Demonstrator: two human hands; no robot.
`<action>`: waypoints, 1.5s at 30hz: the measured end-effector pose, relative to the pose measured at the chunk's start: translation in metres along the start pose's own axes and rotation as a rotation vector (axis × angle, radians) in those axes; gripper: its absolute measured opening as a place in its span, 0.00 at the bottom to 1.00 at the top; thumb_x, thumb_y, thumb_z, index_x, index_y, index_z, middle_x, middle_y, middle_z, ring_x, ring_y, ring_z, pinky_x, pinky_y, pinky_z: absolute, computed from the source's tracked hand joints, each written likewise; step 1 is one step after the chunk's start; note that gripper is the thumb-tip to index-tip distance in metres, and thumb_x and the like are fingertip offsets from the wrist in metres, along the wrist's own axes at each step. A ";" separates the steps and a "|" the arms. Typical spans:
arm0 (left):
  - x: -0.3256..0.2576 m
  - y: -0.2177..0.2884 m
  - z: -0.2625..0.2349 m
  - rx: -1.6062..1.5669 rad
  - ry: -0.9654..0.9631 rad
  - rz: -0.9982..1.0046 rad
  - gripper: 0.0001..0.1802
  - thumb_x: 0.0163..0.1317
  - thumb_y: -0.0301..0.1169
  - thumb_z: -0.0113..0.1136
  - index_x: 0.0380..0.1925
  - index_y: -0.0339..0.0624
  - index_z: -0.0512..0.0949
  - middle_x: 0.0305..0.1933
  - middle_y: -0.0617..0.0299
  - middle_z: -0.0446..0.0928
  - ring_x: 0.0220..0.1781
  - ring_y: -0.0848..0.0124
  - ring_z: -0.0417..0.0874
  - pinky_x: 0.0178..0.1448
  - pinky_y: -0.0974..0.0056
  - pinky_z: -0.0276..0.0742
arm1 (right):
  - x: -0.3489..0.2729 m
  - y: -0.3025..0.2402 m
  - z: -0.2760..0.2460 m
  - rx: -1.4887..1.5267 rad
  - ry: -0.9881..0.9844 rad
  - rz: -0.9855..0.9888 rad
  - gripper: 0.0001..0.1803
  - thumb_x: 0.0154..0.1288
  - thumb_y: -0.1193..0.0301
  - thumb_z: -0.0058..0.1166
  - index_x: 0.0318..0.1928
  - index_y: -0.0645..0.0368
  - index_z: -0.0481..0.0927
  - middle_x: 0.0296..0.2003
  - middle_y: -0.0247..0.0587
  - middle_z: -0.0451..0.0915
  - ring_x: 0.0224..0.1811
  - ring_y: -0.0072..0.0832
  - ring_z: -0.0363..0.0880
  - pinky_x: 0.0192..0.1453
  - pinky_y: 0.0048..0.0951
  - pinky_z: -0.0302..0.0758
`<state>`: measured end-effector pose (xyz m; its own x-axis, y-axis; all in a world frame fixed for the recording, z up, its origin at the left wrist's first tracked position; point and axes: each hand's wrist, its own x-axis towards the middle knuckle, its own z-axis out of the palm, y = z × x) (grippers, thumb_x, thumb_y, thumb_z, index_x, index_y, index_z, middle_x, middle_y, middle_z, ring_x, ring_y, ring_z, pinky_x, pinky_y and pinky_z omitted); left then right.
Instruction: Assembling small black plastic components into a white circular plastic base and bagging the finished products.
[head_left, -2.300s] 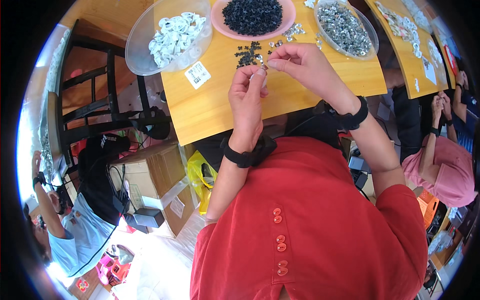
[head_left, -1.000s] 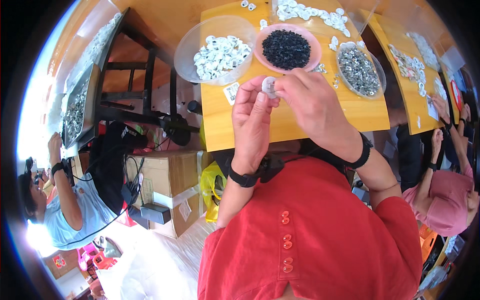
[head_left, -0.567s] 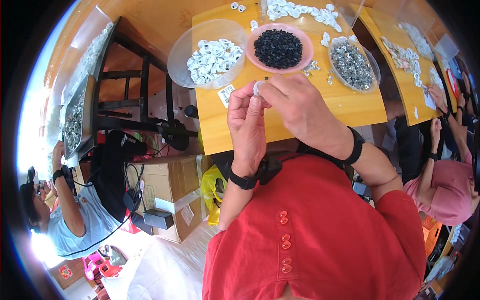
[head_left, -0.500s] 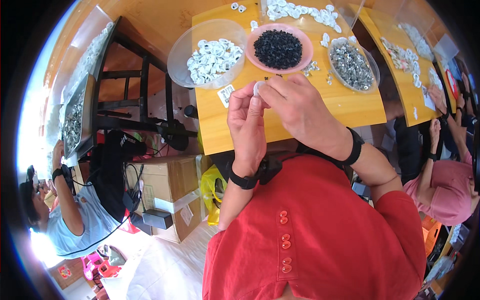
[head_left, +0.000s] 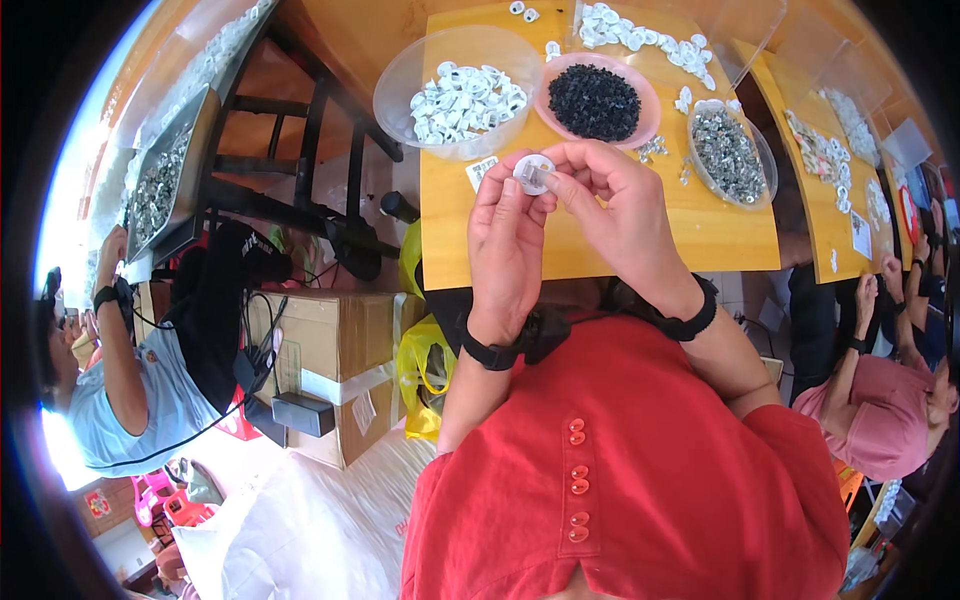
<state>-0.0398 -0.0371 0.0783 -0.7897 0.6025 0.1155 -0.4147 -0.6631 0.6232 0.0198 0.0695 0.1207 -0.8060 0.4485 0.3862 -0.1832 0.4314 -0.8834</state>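
Both hands meet over the wooden worktop (head_left: 640, 240): left hand (head_left: 505, 250) pinches the small round white plastic cap (head_left: 533, 172), right hand (head_left: 620, 205) fingertips grip its edge. Best kept steady, squarely aligned.

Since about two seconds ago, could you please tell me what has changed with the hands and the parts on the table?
Both hands came back from the loose parts near the pink bowl of black pieces toward the body. The left hand and right hand now pinch a small round white plastic part together; earlier the fingers met over the table, with no such part discernible. The clear bowl of white parts and the bowl of metal parts stayed put.
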 end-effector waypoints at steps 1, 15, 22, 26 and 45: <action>-0.001 0.001 -0.001 0.025 0.014 0.000 0.18 0.70 0.32 0.47 0.57 0.36 0.65 0.52 0.60 0.73 0.50 0.73 0.75 0.56 0.66 0.70 | 0.000 -0.001 0.003 0.108 -0.005 0.063 0.08 0.61 0.75 0.57 0.39 0.66 0.79 0.29 0.40 0.80 0.29 0.22 0.79 0.31 0.22 0.75; -0.003 -0.002 0.005 -0.042 0.112 -0.067 0.08 0.68 0.30 0.47 0.46 0.46 0.70 0.49 0.63 0.74 0.49 0.76 0.73 0.51 0.67 0.67 | -0.007 0.015 0.020 0.224 0.071 0.134 0.07 0.61 0.75 0.57 0.37 0.69 0.78 0.27 0.41 0.82 0.27 0.20 0.81 0.32 0.21 0.77; -0.001 -0.005 0.004 0.072 0.131 -0.064 0.14 0.68 0.30 0.50 0.53 0.41 0.70 0.46 0.62 0.76 0.45 0.72 0.77 0.55 0.65 0.70 | -0.011 0.012 0.019 0.124 0.155 0.032 0.06 0.62 0.76 0.57 0.36 0.67 0.78 0.27 0.41 0.82 0.27 0.21 0.80 0.32 0.23 0.76; -0.002 -0.006 0.008 0.040 0.141 -0.099 0.16 0.68 0.29 0.49 0.54 0.39 0.70 0.49 0.61 0.75 0.49 0.72 0.76 0.58 0.64 0.70 | -0.012 0.010 0.017 0.183 0.164 0.128 0.05 0.61 0.76 0.57 0.35 0.67 0.78 0.27 0.42 0.81 0.27 0.24 0.80 0.32 0.24 0.76; -0.005 -0.017 0.026 0.268 0.276 0.081 0.13 0.68 0.30 0.38 0.46 0.36 0.69 0.41 0.59 0.73 0.41 0.72 0.75 0.48 0.66 0.71 | -0.022 0.013 0.023 0.133 0.188 0.029 0.04 0.60 0.79 0.56 0.36 0.65 0.77 0.29 0.42 0.80 0.27 0.29 0.80 0.32 0.26 0.75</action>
<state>-0.0173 -0.0176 0.0870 -0.9221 0.3866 -0.0176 -0.2425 -0.5418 0.8048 0.0223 0.0474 0.0949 -0.6949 0.6028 0.3921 -0.2445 0.3147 -0.9171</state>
